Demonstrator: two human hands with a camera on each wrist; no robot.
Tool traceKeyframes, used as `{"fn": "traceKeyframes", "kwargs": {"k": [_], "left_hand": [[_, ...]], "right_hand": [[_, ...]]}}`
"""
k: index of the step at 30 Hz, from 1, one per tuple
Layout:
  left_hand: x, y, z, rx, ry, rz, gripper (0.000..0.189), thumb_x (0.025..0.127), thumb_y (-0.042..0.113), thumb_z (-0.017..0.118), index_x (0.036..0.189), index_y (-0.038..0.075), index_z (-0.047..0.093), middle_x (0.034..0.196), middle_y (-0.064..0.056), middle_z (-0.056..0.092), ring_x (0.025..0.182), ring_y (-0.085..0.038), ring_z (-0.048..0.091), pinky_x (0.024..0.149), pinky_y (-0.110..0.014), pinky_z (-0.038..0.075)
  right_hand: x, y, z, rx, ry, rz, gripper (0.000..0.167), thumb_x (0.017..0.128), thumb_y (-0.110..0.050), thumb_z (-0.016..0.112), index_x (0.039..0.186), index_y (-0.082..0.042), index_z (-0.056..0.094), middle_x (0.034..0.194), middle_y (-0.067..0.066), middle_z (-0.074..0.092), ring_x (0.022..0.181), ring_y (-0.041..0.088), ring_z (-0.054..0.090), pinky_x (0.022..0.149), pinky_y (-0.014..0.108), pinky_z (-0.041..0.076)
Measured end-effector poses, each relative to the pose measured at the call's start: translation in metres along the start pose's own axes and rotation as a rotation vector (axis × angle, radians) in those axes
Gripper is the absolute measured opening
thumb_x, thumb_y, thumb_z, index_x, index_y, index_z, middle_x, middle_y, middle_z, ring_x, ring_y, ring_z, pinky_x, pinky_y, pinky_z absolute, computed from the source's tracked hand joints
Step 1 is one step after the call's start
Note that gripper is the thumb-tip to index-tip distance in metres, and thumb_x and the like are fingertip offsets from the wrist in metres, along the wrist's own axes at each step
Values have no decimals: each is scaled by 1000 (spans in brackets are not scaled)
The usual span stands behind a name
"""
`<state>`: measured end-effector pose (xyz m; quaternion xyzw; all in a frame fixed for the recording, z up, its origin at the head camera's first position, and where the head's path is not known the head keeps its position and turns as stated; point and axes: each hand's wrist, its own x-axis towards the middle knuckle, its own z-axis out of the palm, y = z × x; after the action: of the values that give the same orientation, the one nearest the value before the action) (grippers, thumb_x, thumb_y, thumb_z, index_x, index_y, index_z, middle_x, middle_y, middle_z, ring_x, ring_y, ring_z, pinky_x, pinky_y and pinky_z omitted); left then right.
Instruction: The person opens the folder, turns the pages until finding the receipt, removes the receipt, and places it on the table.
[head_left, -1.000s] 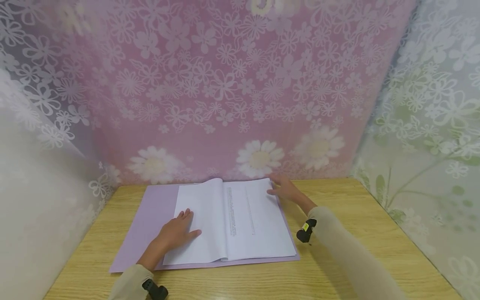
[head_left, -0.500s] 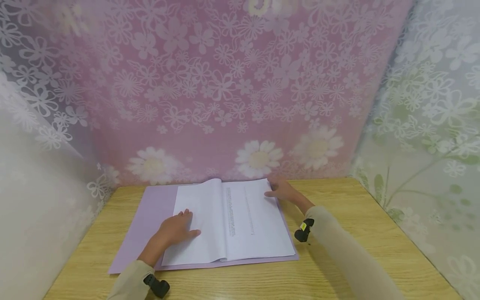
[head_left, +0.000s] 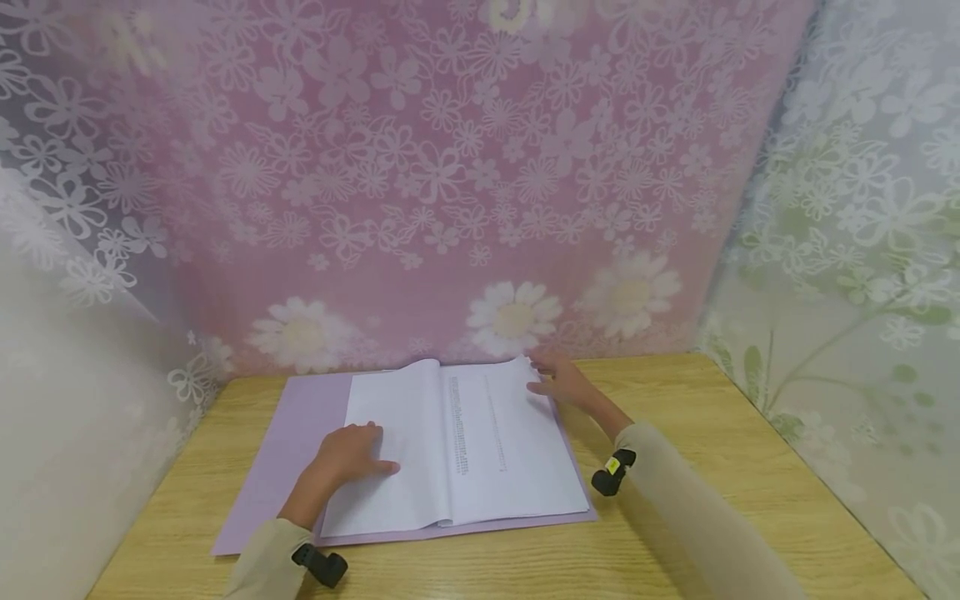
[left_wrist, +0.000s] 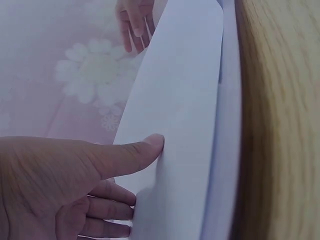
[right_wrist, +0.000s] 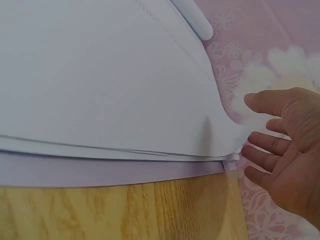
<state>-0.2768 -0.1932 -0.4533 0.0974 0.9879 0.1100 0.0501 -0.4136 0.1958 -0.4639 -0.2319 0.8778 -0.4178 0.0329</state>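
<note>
An open purple folder (head_left: 273, 454) lies on the table with a stack of white sheets in it. The left-hand sheets (head_left: 401, 400) are turned over and blank on top. Printed lines run down the right-hand page (head_left: 528, 458). My left hand (head_left: 348, 454) rests on the blank sheet, thumb spread toward the fold. At the far right corner, my right hand (head_left: 566, 383) has its fingers at the page edge. The right wrist view shows that page corner (right_wrist: 227, 137) curving up at the fingertips (right_wrist: 254, 139), with the thumb held apart from it.
The wooden table (head_left: 645, 542) extends in front of the folder and to its right. Behind it hangs a pink flowered backdrop (head_left: 420, 208), close to the folder's far edge. Pale flowered panels stand left and right. Each wrist wears a small black camera (head_left: 615, 472).
At the far right, the page corner has lifted and bent slightly left as my right hand's fingers moved in at it. My left hand stays on the left sheet.
</note>
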Motion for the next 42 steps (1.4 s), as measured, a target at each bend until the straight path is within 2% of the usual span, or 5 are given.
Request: {"fn": "traceKeyframes", "kwargs": {"k": [10,18,29,34,42], "left_hand": [[2,-2,3,-1,-2,-9,77,84,46,81,137,-5,59,142,-27,59,128,-45,58,104,-59,48],[2,0,0,-3,-8,-21,77,84,45,81,138,-6,58,143,-28,58,129,-45,58,105,-60,48],[0,4,-2,-41,-20,-17,75,86,41,81,139,-7,57,145,-30,54,135,-46,53,109,-60,45],[0,6,-1,-118,-7,39,69,88,33,80,141,-3,56,151,-27,50,142,-49,44,112,-63,40],[2,7,6,-253,12,205,58,90,8,76,144,3,57,154,-21,50,145,-50,39,116,-62,35]], "right_hand": [[-20,0,-7,128,-34,-16,71,101,-12,63,159,3,26,151,36,44,135,52,50,108,57,48],[-33,-2,-20,331,-124,-50,51,107,-11,50,155,3,38,155,30,44,136,50,50,110,56,46],[-39,4,-18,360,-219,-24,64,98,-8,66,157,-7,40,159,24,42,143,47,43,102,40,56],[-44,3,-15,331,-258,-47,69,98,-8,65,159,-4,33,164,25,32,146,49,38,103,37,55],[-42,-5,-9,451,-390,-96,87,94,-1,68,165,-12,17,161,33,31,140,45,49,102,34,55]]}}
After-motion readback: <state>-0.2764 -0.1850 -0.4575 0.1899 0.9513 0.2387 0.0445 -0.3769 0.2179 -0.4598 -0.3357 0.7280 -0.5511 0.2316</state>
